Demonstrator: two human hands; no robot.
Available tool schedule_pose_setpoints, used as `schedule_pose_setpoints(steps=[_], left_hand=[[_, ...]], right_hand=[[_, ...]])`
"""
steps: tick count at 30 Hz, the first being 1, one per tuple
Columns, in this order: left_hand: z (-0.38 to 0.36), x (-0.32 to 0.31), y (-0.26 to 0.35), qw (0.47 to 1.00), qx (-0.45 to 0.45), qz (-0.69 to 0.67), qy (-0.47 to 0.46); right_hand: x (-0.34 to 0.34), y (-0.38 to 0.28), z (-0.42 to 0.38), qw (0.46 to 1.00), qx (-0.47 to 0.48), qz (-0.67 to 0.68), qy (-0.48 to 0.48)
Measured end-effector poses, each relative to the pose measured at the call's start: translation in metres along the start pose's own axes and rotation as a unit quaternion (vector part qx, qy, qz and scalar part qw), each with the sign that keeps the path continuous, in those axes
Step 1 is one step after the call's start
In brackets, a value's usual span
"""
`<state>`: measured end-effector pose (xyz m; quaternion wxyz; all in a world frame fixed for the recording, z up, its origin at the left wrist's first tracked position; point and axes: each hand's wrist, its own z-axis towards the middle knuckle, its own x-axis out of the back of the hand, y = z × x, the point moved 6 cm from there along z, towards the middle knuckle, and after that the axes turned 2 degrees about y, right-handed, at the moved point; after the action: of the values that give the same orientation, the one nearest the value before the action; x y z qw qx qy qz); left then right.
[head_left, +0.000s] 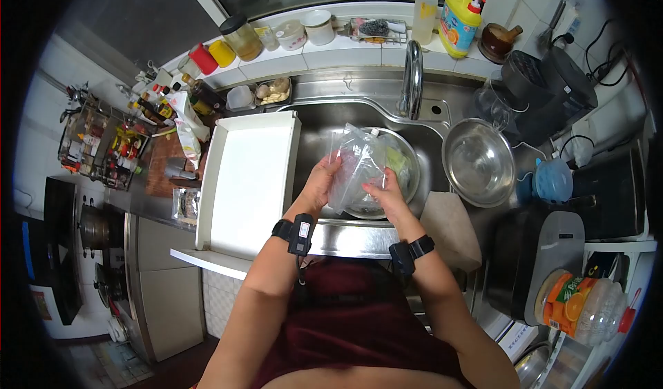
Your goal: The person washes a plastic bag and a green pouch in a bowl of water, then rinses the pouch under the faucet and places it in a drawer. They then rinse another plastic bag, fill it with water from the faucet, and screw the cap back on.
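Observation:
A clear plastic bag is held up over the sink. My left hand has its fingers closed on the bag's left side. On the right side, my right hand pinches the bag near its lower edge. Beneath the bag is a round metal basin, partly covered by it, with something pale green showing at the right. Both wrists wear black straps with small devices.
A white drawer-like tray lies left of the sink. The faucet rises behind the basin. To the right are a metal bowl and a beige block. Jars and a yellow detergent bottle line the windowsill.

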<state>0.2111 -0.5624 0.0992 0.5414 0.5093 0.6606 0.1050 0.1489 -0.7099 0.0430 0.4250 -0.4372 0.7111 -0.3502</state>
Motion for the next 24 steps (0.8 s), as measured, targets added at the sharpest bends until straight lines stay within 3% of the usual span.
schedule_pose_setpoints(steps=[2,3,5,6,9,13,16,20,24], left_hand=[[-0.003,-0.003,0.003,1.0,-0.008,-0.021,0.01],[-0.003,-0.002,0.003,0.999,-0.012,-0.032,0.015],[-0.001,0.005,-0.002,1.0,-0.014,-0.005,0.012],[0.0,0.005,-0.005,1.0,-0.013,0.008,0.01],[0.001,-0.006,-0.02,0.999,0.002,-0.047,-0.023],[-0.006,-0.02,-0.018,1.0,-0.002,0.002,-0.013],[-0.01,-0.026,-0.02,0.997,-0.001,0.066,-0.032],[-0.012,-0.036,-0.032,0.984,-0.043,0.162,-0.056],[-0.016,-0.041,-0.031,0.982,-0.037,0.17,-0.079]], right_hand=[[0.012,0.013,0.008,0.996,0.02,-0.082,0.029],[0.017,0.001,0.003,0.969,0.096,-0.21,0.089],[0.019,-0.023,-0.013,0.84,0.235,-0.445,0.202],[0.012,-0.02,-0.009,0.881,0.239,-0.377,0.158],[-0.007,0.004,0.004,0.99,0.067,-0.126,0.008],[-0.01,-0.009,-0.004,0.995,0.073,0.06,0.032],[-0.007,-0.009,-0.001,0.992,0.038,0.118,0.03],[-0.006,-0.005,0.009,0.946,0.004,0.313,0.084],[0.003,-0.001,0.014,0.938,0.003,0.334,0.096]])
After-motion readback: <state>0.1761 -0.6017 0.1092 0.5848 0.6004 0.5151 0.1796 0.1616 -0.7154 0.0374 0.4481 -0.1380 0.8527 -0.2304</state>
